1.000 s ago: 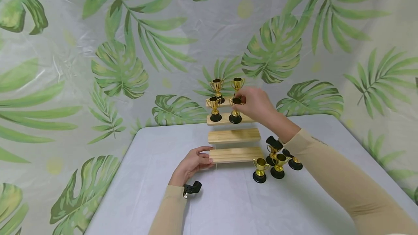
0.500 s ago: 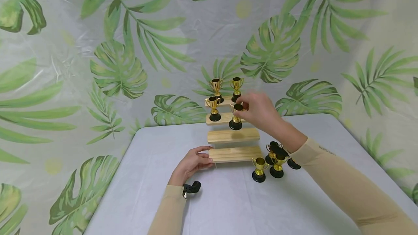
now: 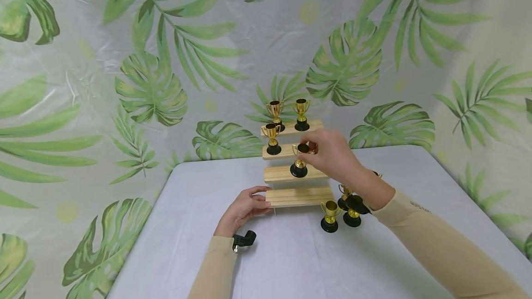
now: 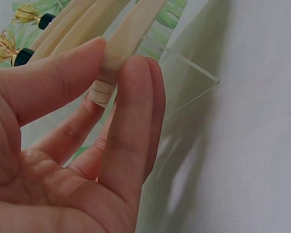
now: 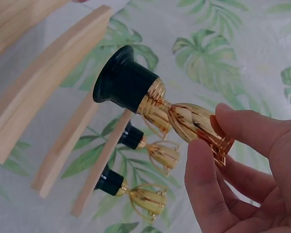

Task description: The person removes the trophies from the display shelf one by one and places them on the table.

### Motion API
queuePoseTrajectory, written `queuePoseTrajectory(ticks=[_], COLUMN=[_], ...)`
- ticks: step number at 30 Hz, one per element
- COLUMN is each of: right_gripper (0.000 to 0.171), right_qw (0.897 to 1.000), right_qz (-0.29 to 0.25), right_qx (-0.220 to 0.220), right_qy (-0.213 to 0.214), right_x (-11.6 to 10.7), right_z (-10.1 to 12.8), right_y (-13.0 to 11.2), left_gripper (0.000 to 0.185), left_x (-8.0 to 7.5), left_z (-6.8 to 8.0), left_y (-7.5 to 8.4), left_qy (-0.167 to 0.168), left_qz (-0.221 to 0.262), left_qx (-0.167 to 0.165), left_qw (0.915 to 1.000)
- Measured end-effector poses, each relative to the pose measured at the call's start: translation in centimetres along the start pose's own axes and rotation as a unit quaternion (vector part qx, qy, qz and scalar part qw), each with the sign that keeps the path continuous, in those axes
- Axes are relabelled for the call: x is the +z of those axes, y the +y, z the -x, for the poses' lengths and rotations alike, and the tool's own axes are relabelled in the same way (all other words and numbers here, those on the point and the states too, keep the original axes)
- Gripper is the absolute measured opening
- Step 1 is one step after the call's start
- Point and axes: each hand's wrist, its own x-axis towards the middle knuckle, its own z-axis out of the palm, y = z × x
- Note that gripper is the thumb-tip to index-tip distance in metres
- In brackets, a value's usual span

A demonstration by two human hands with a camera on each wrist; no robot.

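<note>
Right hand (image 3: 332, 153) pinching upright trophy (image 3: 299, 160) by its cup, base just over stand's (image 3: 297, 196) second step; left hand (image 3: 245, 207) gripping stand's bottom step, left end.

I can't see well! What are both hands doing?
Left hand: pinching the bottom wooden shelf.
Right hand: holding a gold trophy.
</note>
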Motion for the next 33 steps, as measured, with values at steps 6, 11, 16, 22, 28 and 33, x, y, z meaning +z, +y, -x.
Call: queuePoseTrajectory(ticks=[6,11,16,22,28,33], right_gripper=[0.025,0.024,0.025,0.025,0.025,0.024], right_qw=[1.0,1.0,1.0,0.999,0.999,0.999], right_qz=[-0.01,-0.009,-0.011,-0.01,-0.01,-0.01], right_qx=[-0.009,0.0,0.024,0.03,0.034,0.035], right_qy=[0.008,0.001,-0.008,-0.016,-0.017,-0.019], right_x=[0.5,0.9,1.3,2.0,2.5,2.8], right_z=[1.0,1.9,3.1,4.6,5.8,6.8], right_y=[-0.2,-0.3,-0.5,-0.2,0.1,0.2], left_gripper=[0.057,0.058,0.058,0.058,0.058,0.058], left_x=[0.0,0.0,0.0,-0.1,-0.1,-0.1], left_z=[0.0,0.0,0.1,0.0,-0.1,-0.1], left_y=[0.0,0.1,0.1,0.0,-0.1,0.1], left_qy=[-0.002,-0.006,-0.005,-0.006,-0.004,-0.003], left_qz=[0.001,0.001,0.003,0.007,0.005,0.004], left_qx=[0.0,0.001,0.003,-0.001,-0.002,-0.005], left_qw=[1.0,1.0,1.0,1.0,1.0,1.0])
